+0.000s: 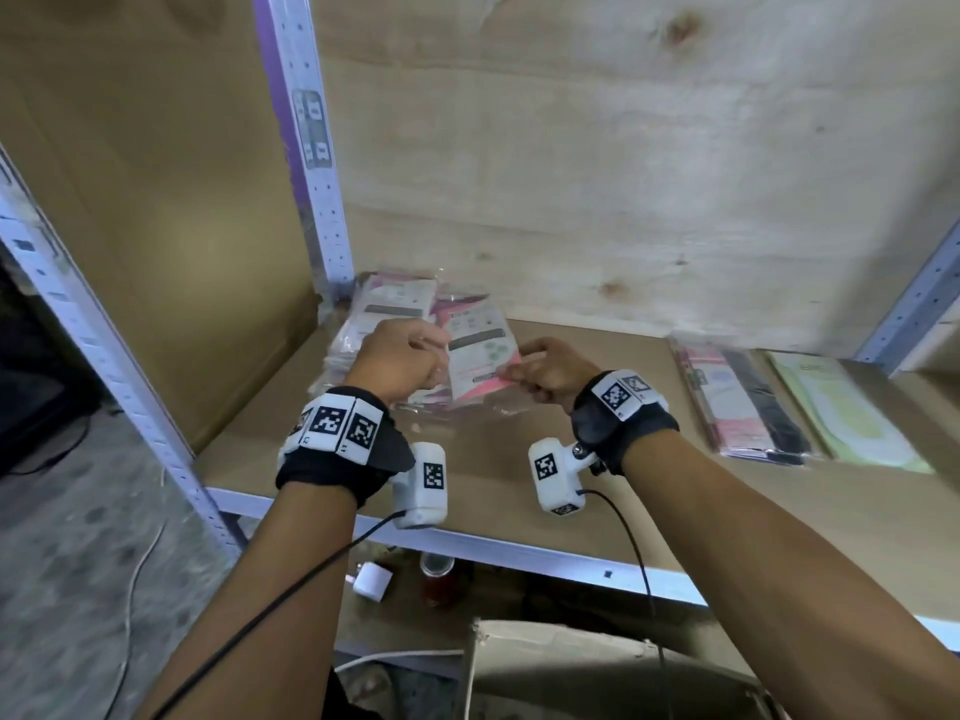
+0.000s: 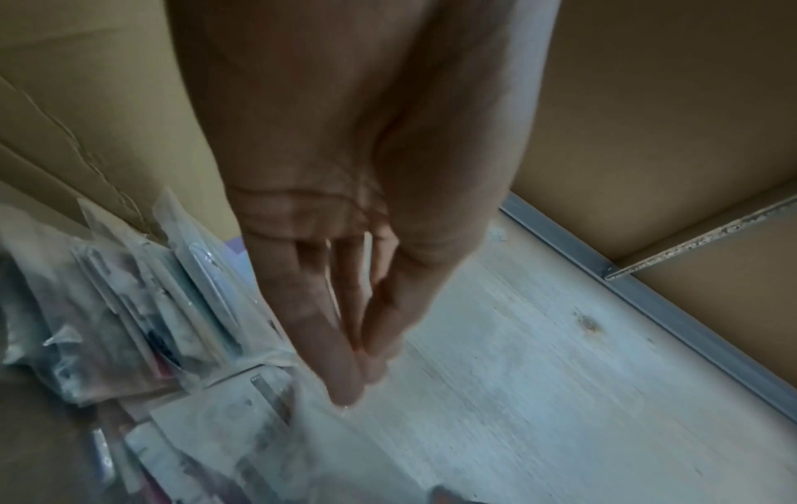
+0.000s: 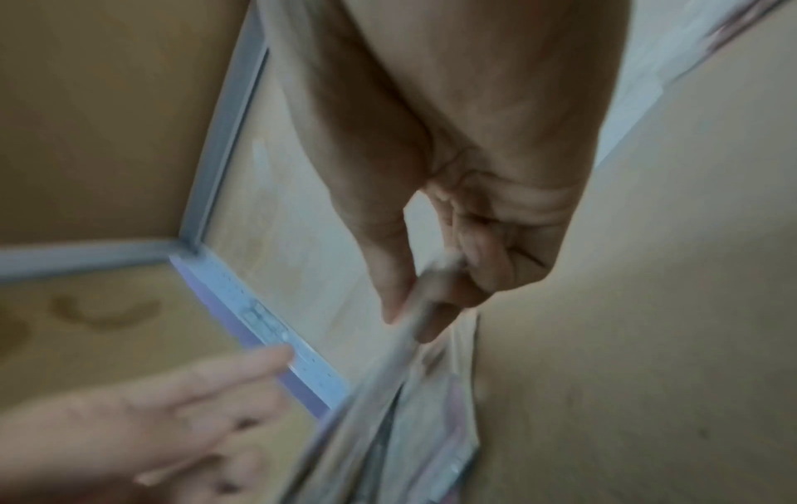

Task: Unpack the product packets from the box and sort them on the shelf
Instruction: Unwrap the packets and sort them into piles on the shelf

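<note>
Two hands are engaged with one packet (image 1: 480, 358), held above the shelf board (image 1: 597, 491) at about 12 o'clock from the wrists. The right hand (image 1: 550, 370) is seen pinching the packet's edge between thumb and curled fingers; the left hand (image 1: 400, 362) lies with fingers nearly straight, tips touching the clear wrap. A stack of packets (image 1: 374, 330) sits at 10 o'clock in the shelf corner, another group (image 1: 748, 402) at 3 o'clock. A slip is judged possible: the glossy film is held only at its edge, and the leaning stack could be toppled by a nudge. No print can be read; blur hides it.
</note>
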### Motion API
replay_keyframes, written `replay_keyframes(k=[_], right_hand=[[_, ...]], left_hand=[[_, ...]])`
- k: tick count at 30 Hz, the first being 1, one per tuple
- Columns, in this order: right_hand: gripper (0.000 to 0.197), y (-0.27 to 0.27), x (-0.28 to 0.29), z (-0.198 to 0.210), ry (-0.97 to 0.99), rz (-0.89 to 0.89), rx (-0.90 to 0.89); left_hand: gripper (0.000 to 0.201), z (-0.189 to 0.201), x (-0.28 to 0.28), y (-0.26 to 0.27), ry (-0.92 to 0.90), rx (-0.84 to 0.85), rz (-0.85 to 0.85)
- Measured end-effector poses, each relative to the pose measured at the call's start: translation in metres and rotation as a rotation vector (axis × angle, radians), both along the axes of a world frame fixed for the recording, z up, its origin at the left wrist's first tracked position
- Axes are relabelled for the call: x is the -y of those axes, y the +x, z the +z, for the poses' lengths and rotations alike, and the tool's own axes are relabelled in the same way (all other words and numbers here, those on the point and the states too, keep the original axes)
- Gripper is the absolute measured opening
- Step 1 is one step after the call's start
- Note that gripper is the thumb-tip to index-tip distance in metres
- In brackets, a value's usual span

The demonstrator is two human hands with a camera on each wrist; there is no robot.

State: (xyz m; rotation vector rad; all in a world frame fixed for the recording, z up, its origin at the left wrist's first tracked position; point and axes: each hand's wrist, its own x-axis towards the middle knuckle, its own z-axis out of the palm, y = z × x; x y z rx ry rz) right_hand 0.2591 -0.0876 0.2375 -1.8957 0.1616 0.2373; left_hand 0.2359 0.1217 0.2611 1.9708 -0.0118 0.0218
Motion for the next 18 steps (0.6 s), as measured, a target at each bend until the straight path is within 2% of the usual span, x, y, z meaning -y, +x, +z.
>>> replay_keyframes(k=[2, 4, 6, 9, 12, 15, 18], right_hand=[[0.044, -0.018, 0.013, 0.015, 0.227, -0.045, 0.030], [0.032, -0.036, 0.029, 0.031, 0.366, -0.050, 0.056], [0.023, -0.052, 0.046, 0.046, 0.477, -0.059, 0.025], [0.026, -0.070, 0.072, 0.061, 0.592, -0.030, -0.047], [0.036, -0.080, 0.095, 0.065, 0.665, -0.025, -0.063], [0.046, -0.085, 0.115, 0.062, 0.740, -0.070, -0.024], [0.042, -0.089, 0.129, 0.052, 0.804, -0.112, 0.031]], left_hand=[[0.047, 0.003, 0.004, -0.003, 0.119, 0.017, -0.157], [0.060, 0.007, 0.010, -0.005, 0.253, 0.055, -0.234], [0.063, 0.007, 0.023, -0.009, 0.329, 0.125, -0.281], [0.041, 0.003, 0.048, -0.016, 0.324, 0.282, -0.271], [0.018, 0.002, 0.067, -0.020, 0.253, 0.336, -0.230], [0.016, 0.002, 0.083, -0.025, 0.180, 0.351, -0.289], [0.017, 0.001, 0.100, -0.029, 0.104, 0.356, -0.327]])
